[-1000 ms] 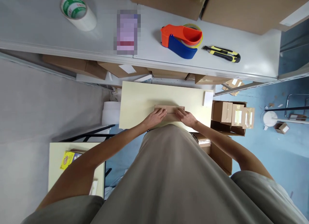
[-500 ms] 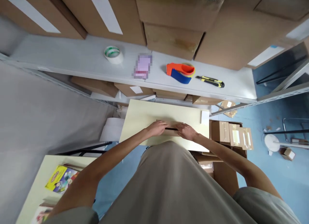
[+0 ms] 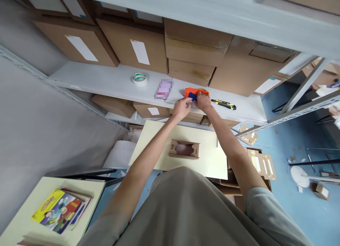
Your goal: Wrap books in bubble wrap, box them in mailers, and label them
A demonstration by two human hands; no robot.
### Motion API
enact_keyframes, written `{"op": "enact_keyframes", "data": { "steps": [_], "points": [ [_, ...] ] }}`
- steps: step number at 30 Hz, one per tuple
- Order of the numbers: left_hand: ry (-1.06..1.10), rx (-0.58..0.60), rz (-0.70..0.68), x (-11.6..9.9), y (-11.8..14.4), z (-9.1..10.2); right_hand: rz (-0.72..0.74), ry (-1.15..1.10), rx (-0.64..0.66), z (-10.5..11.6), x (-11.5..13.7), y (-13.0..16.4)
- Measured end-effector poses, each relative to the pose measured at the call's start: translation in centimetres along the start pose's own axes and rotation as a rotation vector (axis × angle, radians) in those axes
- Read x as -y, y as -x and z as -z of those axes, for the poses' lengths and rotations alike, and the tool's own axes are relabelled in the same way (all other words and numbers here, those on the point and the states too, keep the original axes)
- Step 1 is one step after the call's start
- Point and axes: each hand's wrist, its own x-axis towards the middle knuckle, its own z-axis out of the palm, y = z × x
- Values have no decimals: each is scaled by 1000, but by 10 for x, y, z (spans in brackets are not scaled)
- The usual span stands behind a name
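Head view
My left hand (image 3: 182, 108): up on the grey shelf (image 3: 106, 84), fingers curled against the near left end of the orange and blue tape dispenser (image 3: 196, 93); whether they actually clamp it I cannot tell.
My right hand (image 3: 203, 101): laid over the dispenser's right side, fingers closed around its body.
Tape dispenser: on the shelf's front part, at 12 o'clock from my chest, between both hands.
Utility knife (image 3: 224, 104): yellow and black, flat on the shelf just at 3 o'clock of my right hand, apart from it.
Roll of tape (image 3: 139, 79): green and white, on the shelf at 9 o'clock of the dispenser, well apart.
Small cardboard box (image 3: 184, 149): open, on the pale yellow table (image 3: 212, 161), at 6 o'clock of my hands, untouched.
Big cartons (image 3: 191, 51): stacked at the shelf's back, 12 o'clock of the dispenser.
Books (image 3: 60, 210): on a second table at 8 o'clock.
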Motion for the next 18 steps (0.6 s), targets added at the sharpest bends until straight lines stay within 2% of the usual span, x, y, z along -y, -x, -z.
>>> {"op": "enact_keyframes", "data": {
  "steps": [3, 5, 9, 11, 14, 18],
  "points": [
    [130, -39, 87, 4, 20, -5, -35, -95, -8, 1, -6, 9],
    [245, -83, 127, 5, 43, -6, -16, -321, -77, -6, -8, 29],
    [448, -180, 136, 1, 105, -5, 75, -948, -152, -35, 10, 98],
    [491, -203, 146, 0, 136, -2, 67, -1129, -145, -49, 29, 135],
    [475, -179, 156, 4, 177, 5, 27, -1204, -105, -67, 58, 176],
    [366, -78, 167, 22, 217, 21, 3, -1174, 44, -93, 79, 205]
  ]
}}
